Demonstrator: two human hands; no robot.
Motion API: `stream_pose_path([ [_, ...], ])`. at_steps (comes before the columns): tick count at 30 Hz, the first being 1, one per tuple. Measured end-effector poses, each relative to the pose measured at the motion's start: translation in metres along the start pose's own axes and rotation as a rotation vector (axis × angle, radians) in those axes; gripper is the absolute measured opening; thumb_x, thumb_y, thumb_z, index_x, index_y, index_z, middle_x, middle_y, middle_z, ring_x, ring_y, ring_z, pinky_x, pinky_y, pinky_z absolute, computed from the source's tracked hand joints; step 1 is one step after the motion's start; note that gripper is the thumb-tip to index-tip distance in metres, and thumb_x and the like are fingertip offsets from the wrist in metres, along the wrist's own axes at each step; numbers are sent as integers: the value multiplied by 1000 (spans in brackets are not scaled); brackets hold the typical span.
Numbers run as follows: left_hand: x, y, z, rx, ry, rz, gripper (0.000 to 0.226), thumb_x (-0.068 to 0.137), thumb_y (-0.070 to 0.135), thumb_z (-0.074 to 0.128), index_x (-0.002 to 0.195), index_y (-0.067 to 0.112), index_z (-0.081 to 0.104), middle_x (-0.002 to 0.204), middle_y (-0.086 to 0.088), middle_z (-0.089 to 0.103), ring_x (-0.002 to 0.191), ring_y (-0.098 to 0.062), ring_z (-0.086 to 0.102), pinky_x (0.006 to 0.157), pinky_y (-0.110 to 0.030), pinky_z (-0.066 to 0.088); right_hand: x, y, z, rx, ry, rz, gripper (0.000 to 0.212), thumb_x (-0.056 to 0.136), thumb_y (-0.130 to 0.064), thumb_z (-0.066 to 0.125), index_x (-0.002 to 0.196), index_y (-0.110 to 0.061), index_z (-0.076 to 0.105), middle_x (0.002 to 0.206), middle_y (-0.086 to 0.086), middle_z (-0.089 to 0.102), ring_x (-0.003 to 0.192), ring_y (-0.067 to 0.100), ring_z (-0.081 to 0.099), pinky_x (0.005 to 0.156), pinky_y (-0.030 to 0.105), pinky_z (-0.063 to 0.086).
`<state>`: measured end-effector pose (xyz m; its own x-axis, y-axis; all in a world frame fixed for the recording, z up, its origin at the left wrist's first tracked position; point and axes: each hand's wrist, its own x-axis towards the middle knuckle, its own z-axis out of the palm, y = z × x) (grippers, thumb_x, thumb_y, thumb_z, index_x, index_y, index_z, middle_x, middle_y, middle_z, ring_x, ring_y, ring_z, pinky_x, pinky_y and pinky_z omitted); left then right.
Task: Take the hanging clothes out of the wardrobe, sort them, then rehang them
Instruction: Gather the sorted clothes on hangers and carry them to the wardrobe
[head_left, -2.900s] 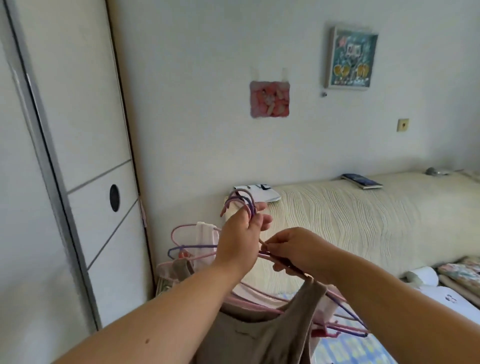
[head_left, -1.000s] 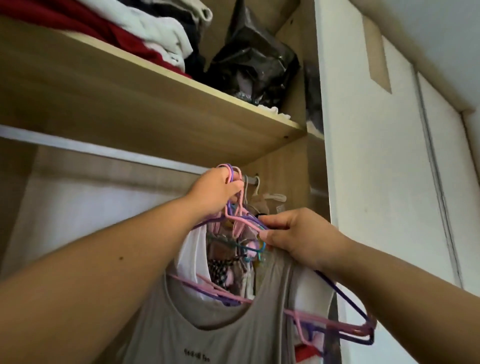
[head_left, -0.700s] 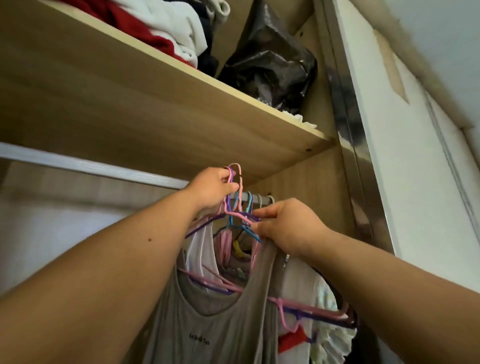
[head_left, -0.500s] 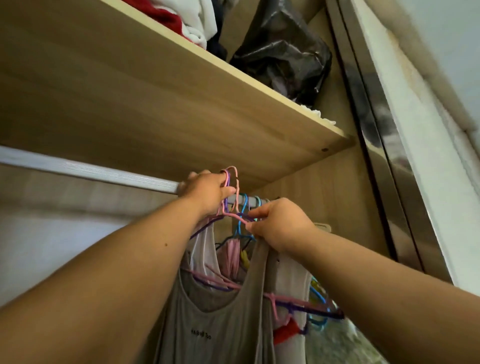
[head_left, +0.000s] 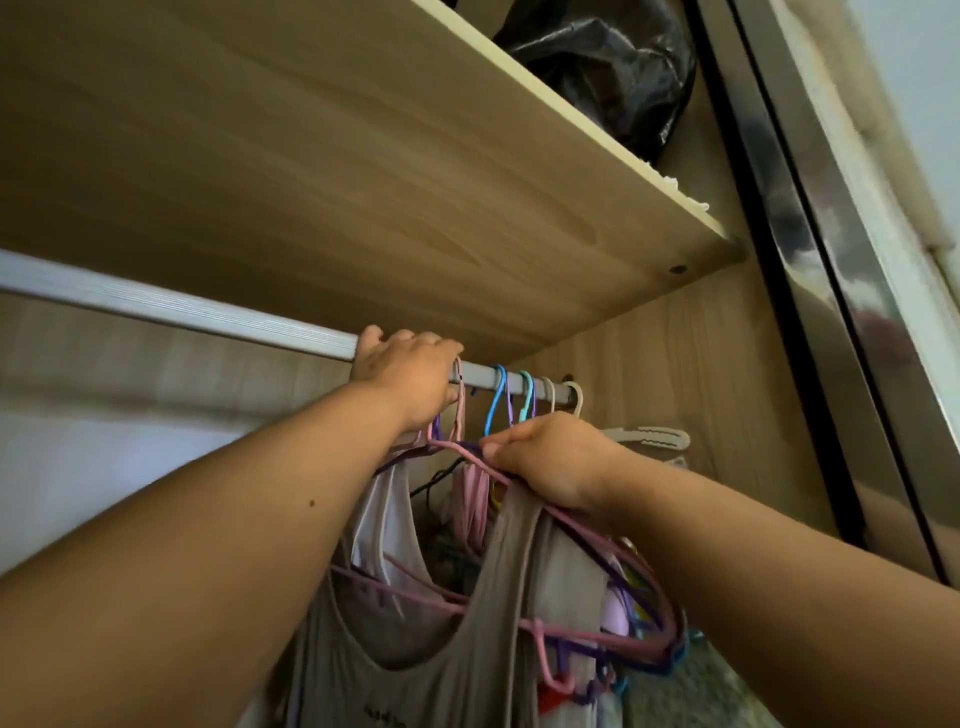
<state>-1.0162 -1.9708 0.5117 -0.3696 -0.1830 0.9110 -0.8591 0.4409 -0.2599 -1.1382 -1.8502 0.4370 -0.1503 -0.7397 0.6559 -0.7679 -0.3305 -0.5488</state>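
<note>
The left hand was curled over the rail, its fingers closed round the hooks of the bundle of hangers. Just below and to the right, the right hand pinched the pink and purple shoulder wires of that same bundle, thumb and fingers pressed together on them.

Half a second earlier the hooks had been held up just short of the rail. Now the left hand had come onto it, and one pink hook showed at the hand's edge, over the rail. Three seconds earlier the bundle had been carried out in the room, near the bed. By my reading this sorted group was being rehung and was nearly seated. Whether every hook had caught I could not tell, since the hand covered them.

Right of the left hand, five more hooks sat on the rail: one blue, one purple, one teal and two pale. Among the bundle's clothes, one grey vest hung in front and at least one white garment behind; the rest were too bunched to count. One pale clip hanger lay by the side wall. Above ran one shelf, bearing one black bag.
</note>
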Motion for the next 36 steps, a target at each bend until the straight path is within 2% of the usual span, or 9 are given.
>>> stream_pose_path([
  [4, -8, -9, -7, 40, 1, 55, 56, 86, 55, 52, 135, 31, 41, 136, 3, 48, 123, -22, 45, 93, -38, 28, -3, -3, -7, -48, -57, 79, 29, 89, -3, 55, 112, -15, 69, 89, 0, 68, 68, 8, 58, 69, 19, 53],
  [7, -10, -11, -13, 36, -47, 42, 59, 85, 57, 53, 135, 28, 43, 136, 2, 49, 124, -22, 45, 95, -39, 29, -3, -5, -12, -58, -36, 137, 28, 89, 0, 57, 112, -13, 67, 66, 1, 61, 46, 7, 53, 48, 13, 47],
  [9, -11, -13, -17, 47, -70, 24, 59, 84, 59, 54, 133, 27, 44, 134, 1, 50, 124, -22, 46, 96, -40, 29, -4, -6, -14, -109, -13, 138, 29, 89, 0, 56, 113, -13, 67, 64, 0, 60, 45, 6, 52, 40, 9, 43],
  [12, -13, -14, -21, 60, -88, -7, 63, 82, 61, 55, 134, 28, 44, 132, 0, 51, 122, -24, 47, 94, -41, 31, -6, -7, -15, -221, -8, 111, 30, 89, -1, 57, 114, -14, 67, 81, 2, 65, 63, 12, 59, 56, 11, 52],
  [15, -14, -11, -25, 64, -99, -40, 64, 80, 62, 58, 132, 27, 46, 130, -1, 52, 121, -25, 48, 94, -42, 32, -10, -11, -15, -209, -11, 78, 29, 88, -3, 55, 114, -12, 67, 99, 11, 70, 76, 15, 60, 80, 28, 53],
  [21, -32, 18, -37, -199, -153, -107, 62, 91, 47, 53, 146, 30, 29, 157, 3, 20, 142, -21, 21, 110, -54, 17, -39, -18, -41, -507, 138, -138, 41, 91, -27, 55, 132, -27, 53, 115, 4, 64, 107, 22, 58, 85, 25, 42],
  [27, -84, 113, -98, -618, -30, 103, 65, 86, 43, 59, 144, 31, 34, 156, 4, 23, 141, -17, 27, 111, -49, 26, -132, 10, -107, -930, 322, -260, 68, 88, -44, 54, 147, -29, 25, 154, 5, 26, 138, 26, 29, 110, 40, 31],
  [30, -132, 182, -127, -720, -64, 222, 70, 82, 50, 59, 144, 35, 31, 155, 7, 25, 140, -15, 26, 111, -48, 26, -212, 33, -145, -1074, 310, -147, 78, 87, -47, 55, 149, -27, 12, 157, 1, 17, 141, 24, 21, 111, 41, 26],
  [36, -260, 361, -179, -860, -367, 504, 73, 86, 58, 48, 146, 42, 9, 157, 17, 3, 142, -5, 1, 116, -48, 7, -424, 88, -215, -1200, 136, 249, 86, 86, -50, 55, 149, -32, 0, 158, -4, 4, 144, 18, 11, 115, 44, 20],
])
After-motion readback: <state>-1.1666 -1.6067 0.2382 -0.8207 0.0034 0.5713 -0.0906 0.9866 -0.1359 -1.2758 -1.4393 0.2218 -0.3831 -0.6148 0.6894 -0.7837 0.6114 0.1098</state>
